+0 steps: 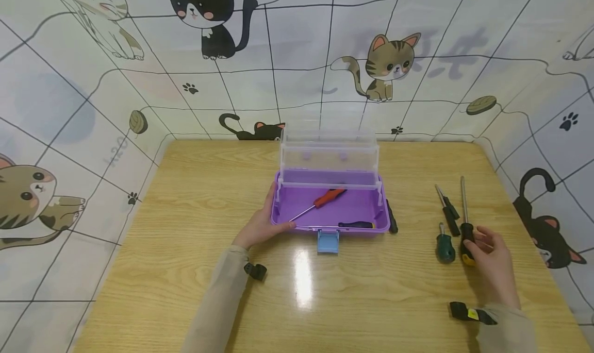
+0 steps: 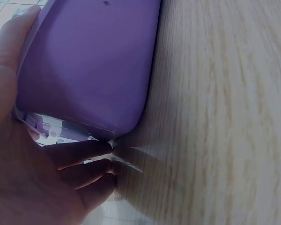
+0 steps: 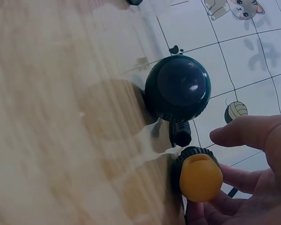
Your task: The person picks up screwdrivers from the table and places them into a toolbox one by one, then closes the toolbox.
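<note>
My left hand (image 1: 260, 227) grips the front left corner of a purple plastic toolbox (image 1: 384, 208), thumb on the front rim, fingers along its side. The toolbox's clear lid (image 1: 329, 157) stands raised. Inside lie a red-handled screwdriver (image 1: 328, 198) and a black-handled tool (image 1: 356, 224). At the right, my right hand (image 1: 495, 263) is at a long screwdriver (image 1: 467, 234) with a black handle and yellow end (image 3: 201, 178). Its fingers lie beside the handle; in the right wrist view the thumb stands off it. Left of it lies a stubby green screwdriver (image 1: 445, 248).
A black-handled screwdriver (image 1: 451, 221) and a small black piece (image 1: 451, 208) lie behind the green one. Another black tool (image 1: 392, 219) lies against the toolbox's right side. The blue latch (image 1: 328, 242) hangs at its front. A cat-print sheet (image 1: 301, 90) borders the wooden table (image 1: 209, 188).
</note>
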Available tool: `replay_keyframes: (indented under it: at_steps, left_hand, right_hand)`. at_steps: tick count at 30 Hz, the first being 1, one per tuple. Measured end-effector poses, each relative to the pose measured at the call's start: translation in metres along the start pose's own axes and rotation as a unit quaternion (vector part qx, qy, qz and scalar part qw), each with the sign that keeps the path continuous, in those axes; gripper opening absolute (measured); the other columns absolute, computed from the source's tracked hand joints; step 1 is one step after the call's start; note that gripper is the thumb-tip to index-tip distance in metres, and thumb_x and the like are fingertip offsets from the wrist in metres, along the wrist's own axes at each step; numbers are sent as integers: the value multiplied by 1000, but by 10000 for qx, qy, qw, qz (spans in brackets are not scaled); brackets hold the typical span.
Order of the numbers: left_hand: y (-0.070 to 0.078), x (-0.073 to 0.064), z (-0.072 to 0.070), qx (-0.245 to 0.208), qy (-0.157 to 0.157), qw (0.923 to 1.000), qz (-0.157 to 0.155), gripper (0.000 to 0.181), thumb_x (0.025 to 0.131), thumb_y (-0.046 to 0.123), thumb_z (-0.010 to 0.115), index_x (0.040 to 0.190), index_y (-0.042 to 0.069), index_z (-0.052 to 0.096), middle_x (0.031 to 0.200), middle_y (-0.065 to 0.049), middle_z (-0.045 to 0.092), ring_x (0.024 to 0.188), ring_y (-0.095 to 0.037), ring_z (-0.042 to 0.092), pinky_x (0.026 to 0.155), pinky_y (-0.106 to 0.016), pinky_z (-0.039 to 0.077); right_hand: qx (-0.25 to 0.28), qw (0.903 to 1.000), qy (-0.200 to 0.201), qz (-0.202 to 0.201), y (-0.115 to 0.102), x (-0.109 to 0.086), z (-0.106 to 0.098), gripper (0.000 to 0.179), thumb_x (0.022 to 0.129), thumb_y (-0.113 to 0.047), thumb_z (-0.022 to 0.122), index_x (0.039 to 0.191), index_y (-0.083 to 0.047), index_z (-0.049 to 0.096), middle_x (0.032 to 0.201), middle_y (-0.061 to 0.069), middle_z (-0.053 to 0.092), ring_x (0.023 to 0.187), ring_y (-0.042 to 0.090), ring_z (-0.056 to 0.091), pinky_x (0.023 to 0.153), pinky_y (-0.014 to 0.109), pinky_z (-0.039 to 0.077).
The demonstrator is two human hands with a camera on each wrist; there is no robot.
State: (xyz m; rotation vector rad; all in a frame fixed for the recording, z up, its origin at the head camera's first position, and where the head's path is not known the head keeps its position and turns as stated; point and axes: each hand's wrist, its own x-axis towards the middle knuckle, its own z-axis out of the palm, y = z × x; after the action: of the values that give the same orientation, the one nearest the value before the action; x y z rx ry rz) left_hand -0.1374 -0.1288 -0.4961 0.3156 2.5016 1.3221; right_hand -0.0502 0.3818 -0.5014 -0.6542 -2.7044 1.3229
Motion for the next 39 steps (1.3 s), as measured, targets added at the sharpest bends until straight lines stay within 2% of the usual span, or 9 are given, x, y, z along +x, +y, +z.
replay_keyframes:
  at_steps: [5, 12, 14, 23, 28, 31, 34, 37, 39]
  left_hand:
    - [-1, 0, 0, -8, -1, 10000, -7, 121, 77, 41, 81, 153, 36, -14, 153, -22, 28, 129, -39, 43, 106, -50, 33]
    - [-1, 1, 0, 22, 43, 10000, 13, 122, 77, 41, 81, 154, 33, -13, 152, -22, 28, 128, -39, 44, 106, -49, 34]
    - [-2, 1, 1, 27, 55, 10000, 33, 122, 77, 40, 81, 154, 32, -13, 153, -22, 28, 127, -40, 44, 106, -50, 34]
    - [-2, 0, 0, 36, 24, 10000, 37, 122, 77, 41, 81, 154, 31, -13, 153, -21, 27, 128, -40, 43, 106, -49, 34]
    - [-2, 0, 1, 38, -7, 10000, -1, 121, 77, 42, 80, 153, 33, -14, 155, -19, 24, 131, -39, 40, 107, -50, 32]
    - [-3, 1, 1, 40, -14, 10000, -10, 121, 77, 42, 80, 153, 35, -15, 155, -19, 23, 131, -39, 40, 107, -50, 32]
    - [-3, 1, 1, 47, -8, 10000, -5, 121, 77, 42, 80, 152, 36, -15, 155, -19, 24, 131, -39, 40, 107, -49, 32]
    - [-3, 0, 1, 12, -12, 10000, -5, 121, 77, 42, 80, 152, 37, -15, 155, -19, 25, 131, -38, 40, 108, -50, 31]
    - [-3, 0, 1, -3, -14, 10000, -19, 121, 77, 43, 80, 152, 38, -15, 154, -19, 26, 131, -39, 40, 107, -50, 31]
  right_hand:
    - [-324, 9993, -151, -74, 2, 0, 0, 61, 97, -22, 55, 143, 11, 33, 127, 30, 45, 85, -10, 35, 65, 6, 34]
    - [-639, 9971, -421, 60, 1, 4, 1, 63, 96, -28, 58, 138, 15, 37, 122, 34, 48, 101, 34, 46, 67, 18, 35]
    - [-686, 9965, -446, 163, 1, 4, 1, 65, 96, -30, 58, 137, 15, 38, 121, 34, 48, 103, 38, 46, 67, 22, 34]
    - [-201, 9953, -229, 924, 0, 5, 4, 65, 97, -32, 55, 145, 7, 36, 139, 31, 40, 122, 39, 39, 80, 24, 39]
    - [451, 9900, 273, 1305, 5, 6, 8, 61, 95, -29, 57, 146, -1, 40, 131, 15, 47, 108, 18, 46, 69, 8, 40]
    - [1148, 9807, 630, 1449, 8, 6, 9, 55, 93, -24, 61, 143, -3, 47, 112, -1, 53, 93, 5, 47, 62, 5, 41]
    - [2069, 9604, 977, 1589, 9, 6, 9, 45, 91, -18, 66, 134, -9, 58, 99, -11, 54, 88, 1, 48, 61, 5, 42]
    - [2739, 9390, 1223, 1685, 8, 5, 9, 33, 88, -14, 69, 122, -14, 67, 95, -12, 56, 88, 2, 50, 61, 6, 42]
    - [2871, 9344, 1280, 1674, 9, 4, 10, 29, 88, -14, 70, 117, -17, 70, 96, -11, 57, 88, 3, 51, 61, 6, 42]
